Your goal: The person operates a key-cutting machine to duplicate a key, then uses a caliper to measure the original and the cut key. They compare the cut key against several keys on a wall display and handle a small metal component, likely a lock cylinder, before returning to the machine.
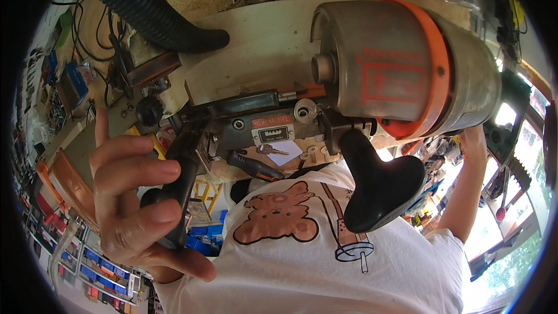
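Observation:
A key-cutting machine with a big grey and orange motor housing (401,64) fills the middle of the view. My left hand (136,197) is curled around a slim black lever handle (185,177) at the machine's left side. My right arm stretches up along the right. My right hand (474,139) rests against the underside of the motor housing, its fingers hidden behind it. A large black paddle-shaped lever (381,189) sticks out between my hands, over my white printed shirt (325,256).
A thick black ribbed hose (145,6) curves across the top left. A small key (272,150) lies on a white slip beside a black and orange tool handle (253,166). Shelves of coloured boxes (99,261) stand at the lower left, and tools hang at the right.

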Demonstrator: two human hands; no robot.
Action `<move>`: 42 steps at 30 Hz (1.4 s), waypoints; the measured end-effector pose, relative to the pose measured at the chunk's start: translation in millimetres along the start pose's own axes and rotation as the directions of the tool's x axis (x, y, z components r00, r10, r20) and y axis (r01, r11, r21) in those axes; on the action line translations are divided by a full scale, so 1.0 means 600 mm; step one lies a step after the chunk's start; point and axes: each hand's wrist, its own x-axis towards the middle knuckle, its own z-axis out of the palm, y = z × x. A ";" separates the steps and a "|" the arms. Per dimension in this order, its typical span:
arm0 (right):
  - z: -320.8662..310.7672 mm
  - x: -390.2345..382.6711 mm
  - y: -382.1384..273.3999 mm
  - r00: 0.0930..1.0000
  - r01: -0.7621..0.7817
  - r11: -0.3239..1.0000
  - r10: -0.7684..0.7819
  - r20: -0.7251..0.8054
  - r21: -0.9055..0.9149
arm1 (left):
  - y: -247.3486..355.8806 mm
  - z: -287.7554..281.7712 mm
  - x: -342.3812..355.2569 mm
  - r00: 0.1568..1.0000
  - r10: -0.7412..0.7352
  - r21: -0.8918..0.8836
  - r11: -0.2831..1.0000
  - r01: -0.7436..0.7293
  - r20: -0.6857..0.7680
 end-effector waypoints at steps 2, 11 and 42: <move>-0.026 0.002 0.000 0.997 -0.050 0.985 0.041 0.058 0.163 | 0.000 -0.002 0.000 1.000 0.012 0.007 1.000 -0.012 0.008; 0.014 -0.027 -0.041 0.957 -0.024 0.990 -0.017 0.288 0.141 | 0.006 -0.004 0.008 0.998 -0.069 -0.031 0.997 0.069 0.016; -0.043 0.000 -0.018 0.962 -0.249 0.968 0.244 0.123 0.032 | -0.009 -0.012 -0.005 0.998 0.032 0.010 0.999 -0.032 0.049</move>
